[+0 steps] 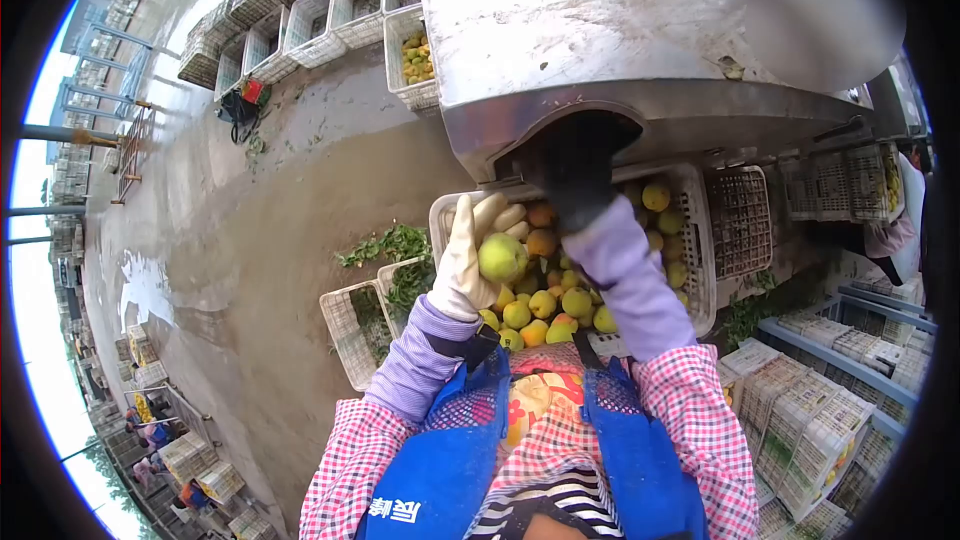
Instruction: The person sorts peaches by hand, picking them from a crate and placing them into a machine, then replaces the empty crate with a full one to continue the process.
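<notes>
A blue vest (440, 470) spreads across six o'clock, nearest the lens. Dead centre, the white-gloved left hand (460, 265) curls around a round, smooth green fruit (502, 258), over a white crate (706, 270) of yellow-green and orange fruit. Wet floor (290, 230) fills nine o'clock; rowed crates (320, 48) stand at eleven. At one, a metal housing (600, 20) overhangs; the lilac right sleeve (645, 285) blocks some fruit, and blackness leaves the right hand's grip unreadable.
</notes>
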A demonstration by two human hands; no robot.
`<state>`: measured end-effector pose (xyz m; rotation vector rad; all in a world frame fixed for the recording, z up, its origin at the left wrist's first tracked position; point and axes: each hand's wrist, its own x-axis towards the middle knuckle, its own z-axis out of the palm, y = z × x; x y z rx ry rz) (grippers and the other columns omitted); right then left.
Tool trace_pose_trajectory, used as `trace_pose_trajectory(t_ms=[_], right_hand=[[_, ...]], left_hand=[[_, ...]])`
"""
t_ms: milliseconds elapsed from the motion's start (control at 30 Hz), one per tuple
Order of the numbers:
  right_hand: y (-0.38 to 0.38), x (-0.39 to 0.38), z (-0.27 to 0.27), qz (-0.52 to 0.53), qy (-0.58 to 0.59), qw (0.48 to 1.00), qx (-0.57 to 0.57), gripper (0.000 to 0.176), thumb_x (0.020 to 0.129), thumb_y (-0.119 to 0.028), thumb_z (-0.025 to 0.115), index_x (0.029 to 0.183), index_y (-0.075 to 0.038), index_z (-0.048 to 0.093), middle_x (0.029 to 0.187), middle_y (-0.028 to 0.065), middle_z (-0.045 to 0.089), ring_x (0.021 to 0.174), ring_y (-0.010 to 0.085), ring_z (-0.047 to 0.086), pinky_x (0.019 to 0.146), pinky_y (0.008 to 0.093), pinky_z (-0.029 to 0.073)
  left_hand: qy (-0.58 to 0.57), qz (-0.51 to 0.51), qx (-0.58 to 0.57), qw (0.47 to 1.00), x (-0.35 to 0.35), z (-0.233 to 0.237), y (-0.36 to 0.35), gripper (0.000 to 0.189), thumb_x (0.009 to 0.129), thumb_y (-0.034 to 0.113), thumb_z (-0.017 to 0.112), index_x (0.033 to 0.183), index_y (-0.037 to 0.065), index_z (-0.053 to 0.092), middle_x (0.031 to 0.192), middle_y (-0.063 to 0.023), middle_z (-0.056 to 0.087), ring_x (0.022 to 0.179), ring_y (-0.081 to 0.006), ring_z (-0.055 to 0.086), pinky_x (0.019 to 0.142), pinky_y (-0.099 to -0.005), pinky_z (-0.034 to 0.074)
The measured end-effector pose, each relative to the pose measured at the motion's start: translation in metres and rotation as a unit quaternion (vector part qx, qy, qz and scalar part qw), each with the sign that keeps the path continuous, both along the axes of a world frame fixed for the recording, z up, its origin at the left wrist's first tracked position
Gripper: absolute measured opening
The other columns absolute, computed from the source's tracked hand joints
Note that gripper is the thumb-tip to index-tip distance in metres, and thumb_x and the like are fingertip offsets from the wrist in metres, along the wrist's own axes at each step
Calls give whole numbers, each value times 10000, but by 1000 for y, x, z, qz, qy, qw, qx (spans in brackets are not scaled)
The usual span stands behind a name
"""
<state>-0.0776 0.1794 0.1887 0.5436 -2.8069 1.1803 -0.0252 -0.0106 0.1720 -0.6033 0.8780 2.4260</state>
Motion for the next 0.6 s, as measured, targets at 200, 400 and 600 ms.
trace_pose_trajectory(t_ms=[200, 400, 600], right_hand=[[-17, 73, -33, -2, 83, 995, -50, 819, 752, -567, 809, 1323, -10, 625, 1400, 201, 566, 1328, 423, 503, 1122, 522, 387], [-15, 72, -40, -90, 124, 982, -107, 822, 695, -493, 820, 1341, -31, 606, 1424, 215, 547, 1340, 437, 495, 1137, 528, 386], [-13, 23, -40, -150, 177, 972, -32, 648, 750, -421, 828, 1242, -42, 644, 1241, 216, 636, 1133, 412, 623, 981, 527, 499]], left_hand=[[4, 7, 25, 1000, 2, 24, 13, 661, 1066, 560, 454, 1512, 73, 441, 1443, -166, 558, 1272, -307, 588, 1034, -424, 528], [240, -108, -144, 954, 12, -2, 9, 439, 1111, 332, 460, 1428, 34, 521, 1344, -123, 620, 1251, -244, 594, 1061, -380, 474], [20, 42, -135, 990, 10, -4, 4, 454, 1063, 449, 525, 1372, 116, 539, 1186, 5, 620, 1035, -98, 592, 860, -265, 471]])
